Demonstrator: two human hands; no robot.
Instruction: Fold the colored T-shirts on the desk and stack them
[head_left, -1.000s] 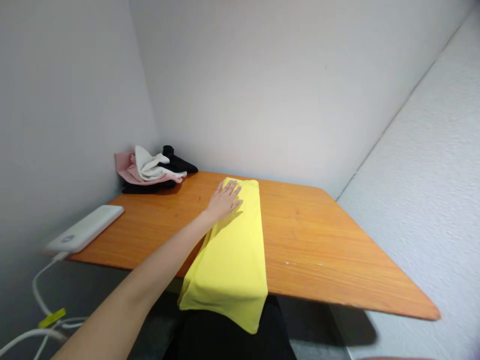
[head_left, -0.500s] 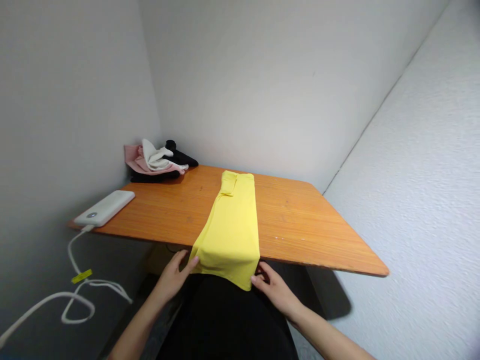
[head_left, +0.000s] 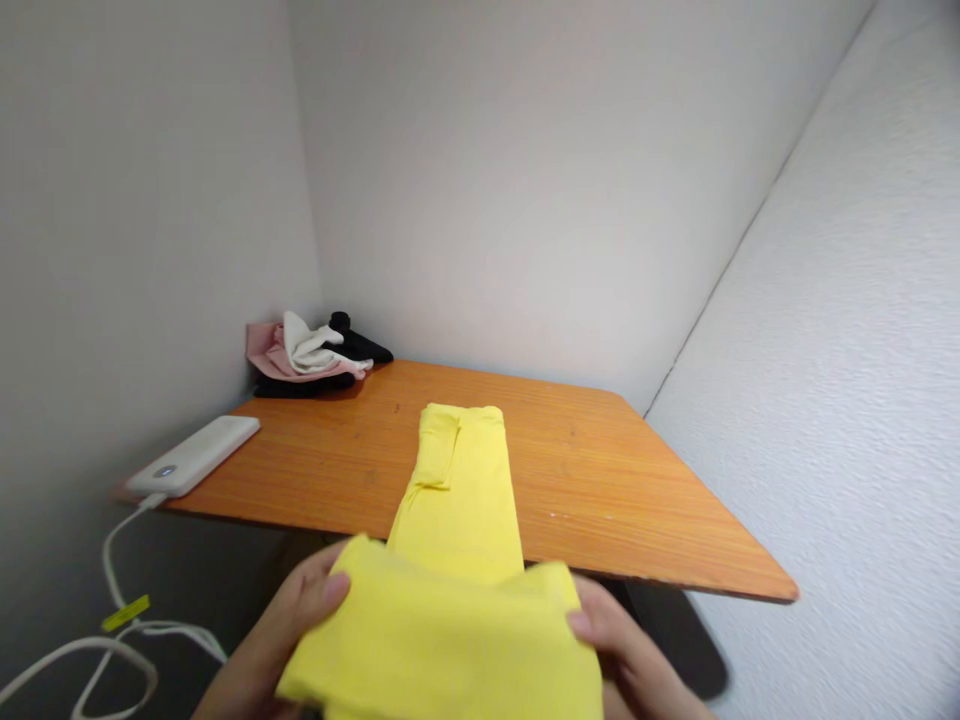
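A yellow folded garment (head_left: 472, 500) lies lengthwise on the wooden table, a sleeve-like flap folded over at its far left corner. Its near end is lifted off the table edge and bent up toward me. My left hand (head_left: 289, 615) grips the left side of this raised part, thumb on top. On the opposite side, my right hand (head_left: 619, 635) pinches the cloth, with its thumb showing on the front. Most fingers of both hands are hidden behind the fabric.
The wooden table (head_left: 622, 490) has its near edge just beyond my hands. A white power bank (head_left: 195, 455) with a white cable (head_left: 112, 565) lies at the left edge. Pink, white and black cloths (head_left: 307, 350) are piled in the back left corner. Walls stand behind and at both sides.
Both hands have taken hold of the garment's near end and lifted it up from where it hung over the table edge. The view has tilted slightly upward.
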